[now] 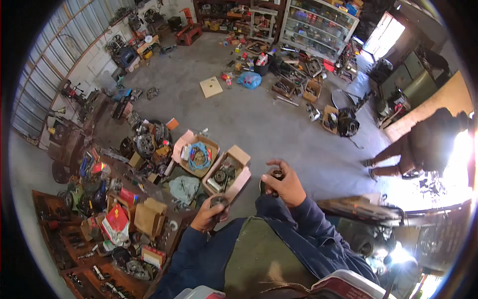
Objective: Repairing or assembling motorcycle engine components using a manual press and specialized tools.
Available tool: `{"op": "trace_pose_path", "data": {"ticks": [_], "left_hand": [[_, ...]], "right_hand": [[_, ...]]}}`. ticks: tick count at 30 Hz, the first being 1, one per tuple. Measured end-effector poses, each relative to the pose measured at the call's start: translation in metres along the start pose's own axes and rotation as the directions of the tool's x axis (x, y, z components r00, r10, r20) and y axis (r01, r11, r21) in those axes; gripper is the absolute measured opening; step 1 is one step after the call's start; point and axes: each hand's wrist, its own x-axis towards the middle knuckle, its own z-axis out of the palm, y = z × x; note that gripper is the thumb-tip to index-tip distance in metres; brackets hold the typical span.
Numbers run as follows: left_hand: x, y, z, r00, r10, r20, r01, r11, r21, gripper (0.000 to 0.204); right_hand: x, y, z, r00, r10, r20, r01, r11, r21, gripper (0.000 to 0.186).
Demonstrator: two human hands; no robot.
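Note:
My left hand point(209, 216) is closed round a dark, round metal part point(218, 201), just below an open cardboard box point(242, 155) of metal parts. To the right, my right hand point(290, 187) is raised in front of me with its fingers curled. It grips a dark metal piece with a round, hollow end point(278, 174); a dark length of metal also shows below the fingertips. The exact kind of either part is too small to make out. Beside the first box stands another open box point(215, 147) with a blue gasket point(199, 155) in it.
A cluttered bench with a brown paper bag point(151, 218) and a grey plastic bag point(184, 189) runs along my left. Farther off, a flat cardboard piece point(211, 86) and a blue bag point(249, 80) lie on the floor. A person point(432, 142) stands at the right by the bright doorway.

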Motion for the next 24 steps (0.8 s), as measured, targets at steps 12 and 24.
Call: {"op": "trace_pose_path", "data": {"ticks": [12, 24], "left_hand": [[0.191, 0.059, 0.006, 0.923, -0.025, -0.383, -0.128, 0.921, -0.368, 0.038], [0.404, 0.208, -0.116, 0.938, -0.121, -0.324, -0.015, 0.922, -0.388, 0.032]], "right_hand": [[0.226, -0.024, -0.168, 0.989, 0.141, 0.038, -0.133, 0.769, 0.626, 0.037], [0.499, -0.049, -0.139, 0.995, 0.097, 0.037, -0.094, 0.691, 0.716, 0.04]]}}
